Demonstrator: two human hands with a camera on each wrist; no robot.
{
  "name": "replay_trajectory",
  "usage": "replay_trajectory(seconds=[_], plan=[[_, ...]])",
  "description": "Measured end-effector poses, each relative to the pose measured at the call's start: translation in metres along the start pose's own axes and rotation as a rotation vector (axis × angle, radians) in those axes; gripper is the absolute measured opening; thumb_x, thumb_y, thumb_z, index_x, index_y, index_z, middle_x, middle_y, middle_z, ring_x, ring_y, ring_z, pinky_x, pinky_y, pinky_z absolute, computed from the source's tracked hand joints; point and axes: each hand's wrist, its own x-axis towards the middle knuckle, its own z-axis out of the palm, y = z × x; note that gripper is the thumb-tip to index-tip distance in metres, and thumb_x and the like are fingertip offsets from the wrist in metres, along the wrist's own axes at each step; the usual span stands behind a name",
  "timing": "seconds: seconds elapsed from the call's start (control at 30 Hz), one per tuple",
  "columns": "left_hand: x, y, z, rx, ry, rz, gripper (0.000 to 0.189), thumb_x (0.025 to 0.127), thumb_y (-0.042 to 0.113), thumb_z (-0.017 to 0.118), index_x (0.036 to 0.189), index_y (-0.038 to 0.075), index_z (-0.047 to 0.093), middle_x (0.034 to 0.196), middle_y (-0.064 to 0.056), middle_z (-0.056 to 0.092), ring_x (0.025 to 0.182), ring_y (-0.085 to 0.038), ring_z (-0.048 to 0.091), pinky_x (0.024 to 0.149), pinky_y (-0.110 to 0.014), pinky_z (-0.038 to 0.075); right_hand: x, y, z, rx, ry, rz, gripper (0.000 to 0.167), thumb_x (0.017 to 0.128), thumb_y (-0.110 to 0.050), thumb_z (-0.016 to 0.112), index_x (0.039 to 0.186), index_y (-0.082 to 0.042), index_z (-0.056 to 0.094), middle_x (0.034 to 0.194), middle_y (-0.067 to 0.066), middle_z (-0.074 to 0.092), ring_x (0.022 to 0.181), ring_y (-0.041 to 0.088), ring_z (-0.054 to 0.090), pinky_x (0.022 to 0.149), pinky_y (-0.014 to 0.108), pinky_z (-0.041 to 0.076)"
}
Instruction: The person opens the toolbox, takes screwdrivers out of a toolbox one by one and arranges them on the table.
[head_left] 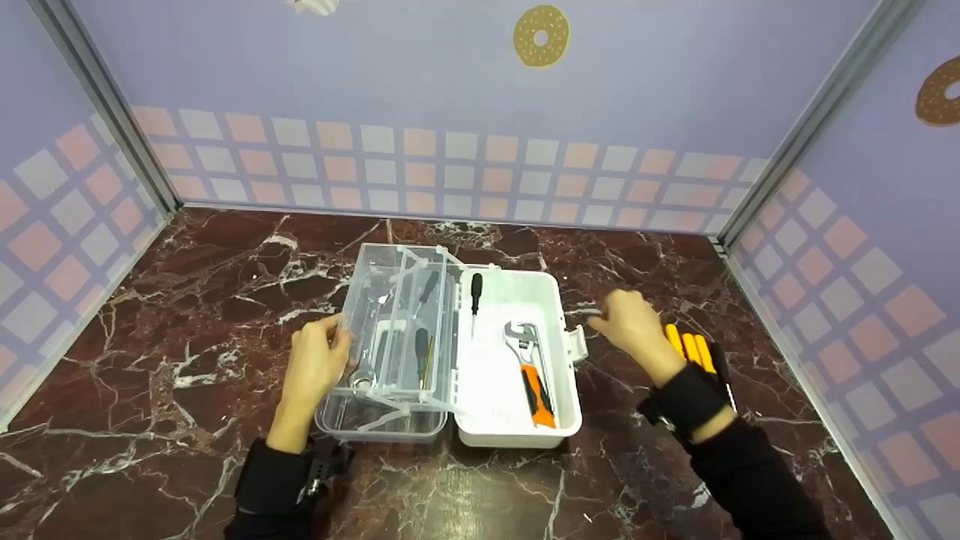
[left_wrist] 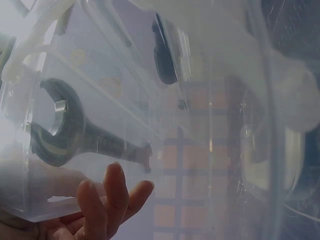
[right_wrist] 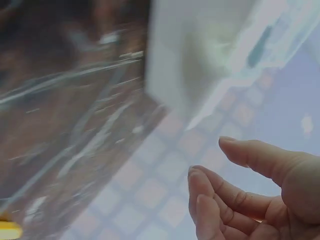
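A white toolbox (head_left: 517, 442) sits open mid-table, its clear lid (head_left: 382, 433) folded to the left. Over the lid stands a clear tray (head_left: 405, 262) on hinged arms, holding dark-handled screwdrivers (head_left: 421, 352) and a wrench (left_wrist: 65, 120). My left hand (head_left: 316, 356) grips the tray's left edge; its fingers show under the tray in the left wrist view. Inside the white box lie an adjustable wrench (head_left: 534, 379) with an orange and black handle and a black screwdriver (head_left: 476, 292). My right hand (head_left: 634, 326) holds nothing, right of the box latch (head_left: 576, 345), thumb and fingers apart.
Yellow-handled tools (head_left: 694, 351) and a black-handled one (head_left: 720, 364) lie on the table beside my right wrist. Light purple walls with pink and white squares enclose the dark red marbled tabletop (head_left: 247, 300) at the back and sides.
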Motion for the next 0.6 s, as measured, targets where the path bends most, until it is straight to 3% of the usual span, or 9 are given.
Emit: replay_trajectory(seconds=[0.3,0.6], plan=[[0.000,0.001,0.000,-0.005,-0.003,-0.001,0.033,0.081,-0.002,0.045,0.112,-0.011,0.055,0.081,-0.022,0.064,0.049,-0.024,0.061,0.037,-0.020,0.042,0.020,-0.072,-0.016,0.023,-0.051,-0.088,0.021,0.076,-0.023,0.064,0.068,-0.004,0.067,0.074,0.014,0.065,0.067,0.031,0.061,0.062,0.043,0.049],[-0.001,0.001,0.000,-0.010,-0.002,-0.012,0.030,0.082,-0.002,0.044,0.107,-0.009,0.059,0.081,-0.021,0.065,0.047,-0.019,0.059,0.037,-0.020,0.041,0.042,-0.129,-0.010,-0.008,-0.073,-0.111,0.021,0.074,-0.022,0.065,0.066,-0.003,0.062,0.077,0.016,0.063,0.073,0.033,0.061,0.063,0.044,0.050]])
